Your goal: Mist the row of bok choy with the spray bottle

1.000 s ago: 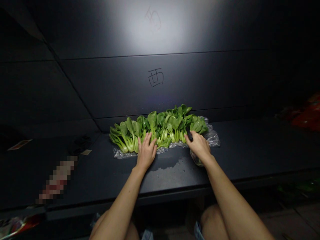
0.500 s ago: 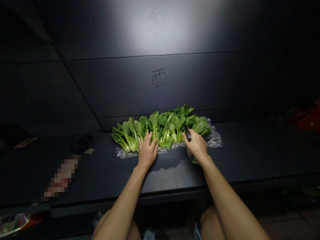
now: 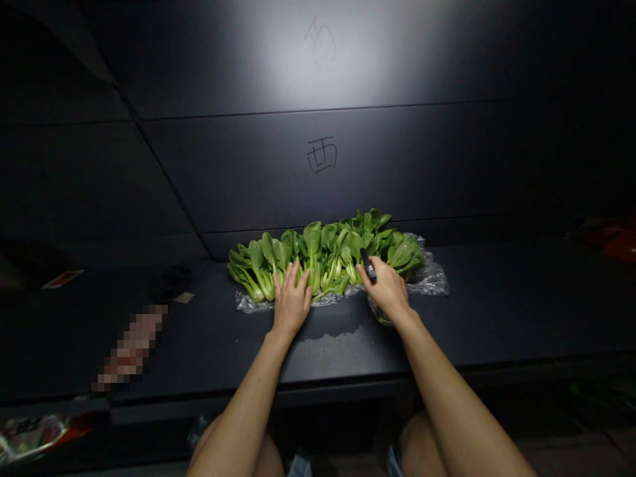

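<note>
Left hand (image 3: 292,298) spread against stems of leafy greens (image 3: 312,242) lying on crumpled plastic (image 3: 433,279) on bench (image 3: 501,298), right hand (image 3: 390,288) wrapped round black-nozzled clear bottle (image 3: 368,265); leaning too hard might bruise stems, or wet patch (image 3: 332,326) could let plastic slide.

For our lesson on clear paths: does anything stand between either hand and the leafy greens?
Nothing visible separates the left hand from the leafy greens; its fingers overlap them. Ahead of the right hand, whose grip holds a clear container, the container's black top juts toward the greens.
</note>
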Demonstrator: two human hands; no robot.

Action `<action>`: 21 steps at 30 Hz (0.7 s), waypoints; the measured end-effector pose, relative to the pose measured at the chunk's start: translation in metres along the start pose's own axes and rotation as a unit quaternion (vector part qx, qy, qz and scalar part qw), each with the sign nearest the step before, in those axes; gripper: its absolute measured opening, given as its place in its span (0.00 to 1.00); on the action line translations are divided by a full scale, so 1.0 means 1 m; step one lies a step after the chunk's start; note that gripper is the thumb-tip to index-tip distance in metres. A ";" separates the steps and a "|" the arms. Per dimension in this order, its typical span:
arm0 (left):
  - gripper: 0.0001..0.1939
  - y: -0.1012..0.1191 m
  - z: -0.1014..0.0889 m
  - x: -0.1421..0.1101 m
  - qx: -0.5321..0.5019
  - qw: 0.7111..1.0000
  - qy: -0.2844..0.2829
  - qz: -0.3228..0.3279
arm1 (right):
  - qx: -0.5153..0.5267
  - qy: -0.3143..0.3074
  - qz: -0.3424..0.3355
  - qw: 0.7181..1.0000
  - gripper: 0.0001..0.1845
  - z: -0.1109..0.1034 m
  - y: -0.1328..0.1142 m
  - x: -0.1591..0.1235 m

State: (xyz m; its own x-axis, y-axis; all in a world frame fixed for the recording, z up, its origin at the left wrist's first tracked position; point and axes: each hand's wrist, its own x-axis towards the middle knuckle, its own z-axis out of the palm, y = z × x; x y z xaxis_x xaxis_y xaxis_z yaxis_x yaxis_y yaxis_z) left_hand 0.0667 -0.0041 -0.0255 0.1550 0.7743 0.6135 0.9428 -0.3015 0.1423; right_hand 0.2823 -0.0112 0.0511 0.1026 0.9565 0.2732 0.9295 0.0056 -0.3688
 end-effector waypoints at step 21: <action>0.21 -0.014 -0.007 -0.001 0.012 0.998 0.010 -0.059 | 0.000 -0.021 -0.060 0.998 0.19 0.014 -0.022 -0.003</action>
State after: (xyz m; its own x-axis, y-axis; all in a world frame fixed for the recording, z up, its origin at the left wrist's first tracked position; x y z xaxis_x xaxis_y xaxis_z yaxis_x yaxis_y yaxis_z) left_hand 0.0516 -0.0047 -0.0225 0.0370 0.7929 0.6083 0.9609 -0.1954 0.1962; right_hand 0.2564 -0.0099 0.0460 -0.0249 0.9602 0.2783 0.9341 0.1215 -0.3357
